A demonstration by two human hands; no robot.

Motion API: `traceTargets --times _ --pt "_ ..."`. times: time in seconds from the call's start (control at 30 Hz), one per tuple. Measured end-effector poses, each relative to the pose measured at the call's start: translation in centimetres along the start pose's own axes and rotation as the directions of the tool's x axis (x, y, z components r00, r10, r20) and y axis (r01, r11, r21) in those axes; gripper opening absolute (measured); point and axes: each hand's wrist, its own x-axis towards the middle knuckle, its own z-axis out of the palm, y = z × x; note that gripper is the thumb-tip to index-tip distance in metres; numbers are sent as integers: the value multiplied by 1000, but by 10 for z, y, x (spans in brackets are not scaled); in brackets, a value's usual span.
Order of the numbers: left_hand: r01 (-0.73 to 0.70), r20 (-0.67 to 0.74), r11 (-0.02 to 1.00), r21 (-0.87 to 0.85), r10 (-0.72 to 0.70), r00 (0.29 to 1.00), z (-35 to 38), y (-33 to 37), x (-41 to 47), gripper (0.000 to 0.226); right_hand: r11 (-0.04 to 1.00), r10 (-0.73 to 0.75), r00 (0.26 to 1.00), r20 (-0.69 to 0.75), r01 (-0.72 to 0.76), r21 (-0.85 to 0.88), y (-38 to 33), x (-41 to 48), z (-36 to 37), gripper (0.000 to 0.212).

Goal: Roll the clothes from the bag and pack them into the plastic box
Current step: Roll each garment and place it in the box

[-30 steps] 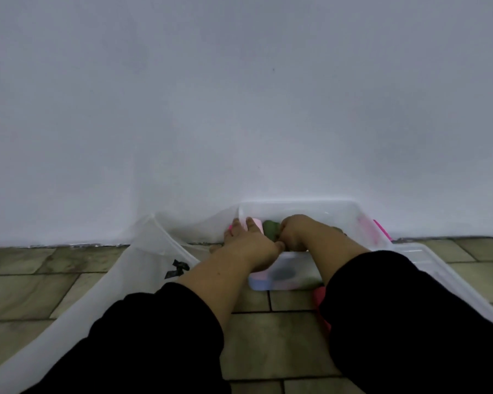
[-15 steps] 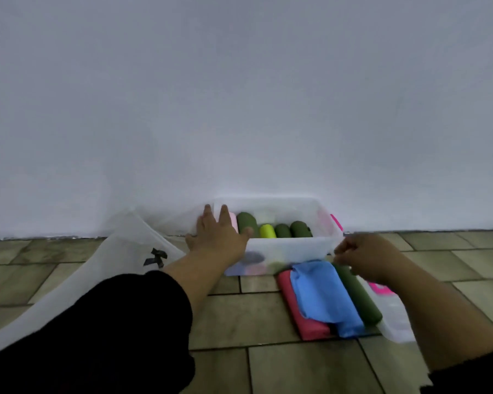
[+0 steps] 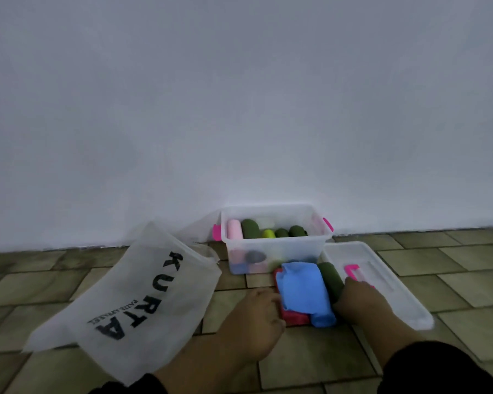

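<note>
Tiled floor (image 3: 453, 260) under box (image 3: 276, 248), lid (image 3: 353, 251), bag (image 3: 143, 294), clothes (image 3: 302, 291)

Both arms are stretched forward and down, the forearms bare below dark sleeves. The left hand (image 3: 255, 322) is held knuckles-up, with its fingers curled toward the right. The right hand (image 3: 362, 304) is set opposite, back upward, its fingers blurred and mostly hidden.
</note>
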Motion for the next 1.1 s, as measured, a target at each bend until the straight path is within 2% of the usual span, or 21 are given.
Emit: traceTargets --times 0.07,0.13,0.17,0.2,0.23,0.27,0.3,0.33,0.37,0.43,0.5,0.53,0.63,0.7,0.77,0.83,0.93,1.0,1.1 --pt "143 166 984 -111 -123 978 12 -6 -10 41 1000 11 999 -49 -9 28 0 -15 4 48" --pt "259 253 954 -151 -216 943 15 -6 -15 46 998 28 998 -49 -25 63 3 -28 6 48" --pt "327 305 929 -173 -265 915 14 -3 -17 47 994 39 999 -28 -36 107 6 -31 6 48" --pt "373 345 907 -196 -292 892 14 -1 -17 48 970 77 997 0 -75 233 10 -34 4 46" --pt "408 382 888 -212 -309 871 14 2 -16 47 903 116 992 50 -126 410 14 -36 2 42" --pt "437 395 869 -231 -327 859 13 5 -15 45 766 134 984 114 -176 618 17 -39 -2 35" --pt "470 397 841 -269 -348 849 12 10 -14 43 580 127 975 185 -224 783 20 -45 -8 28" --pt "504 389 800 -326 -373 843 10 16 -12 41 429 110 969 223 -248 868 22 -52 -13 21" --pt "538 382 743 -397 -399 833 7 22 -10 39 348 85 972 220 -236 907 22 -60 -19 18" --pt "582 376 529 -618 -452 809 4 35 -2 30 364 28 990 137 -138 921 13 -75 -25 16" --pt "556 387 260 -789 -492 780 0 49 8 16 442 -36 999 17 1 897 -6 -95 -27 16" --pt "535 394 161 -829 -511 764 -2 53 14 14 491 -64 997 -32 59 869 -16 -105 -26 17" --pt "514 426 -25 -858 -595 682 -4 54 31 21 598 -171 973 -152 225 769 -43 -135 -17 24" --pt "492 470 -155 -856 -628 620 -11 45 34 23 594 -252 949 -191 308 743 -54 -148 -10 26" --pt "461 509 -255 -850 -624 592 -18 33 34 26 560 -356 918 -172 357 747 -59 -151 -8 33" --pt "472 524 -267 -840 -623 580 -20 21 34 31 461 -424 901 -92 302 834 -61 -142 -14 40" --pt "448 488 -232 -863 -611 624 -20 8 41 30 207 -473 871 129 -32 978 -69 -118 -29 25" --pt "425 409 -132 -895 -619 670 -23 4 55 23 83 -517 838 173 -152 985 -77 -99 -39 17" --pt "421 297 62 -905 -618 728 -36 -2 89 27 -43 -586 801 124 -184 982 -91 -69 -59 21"
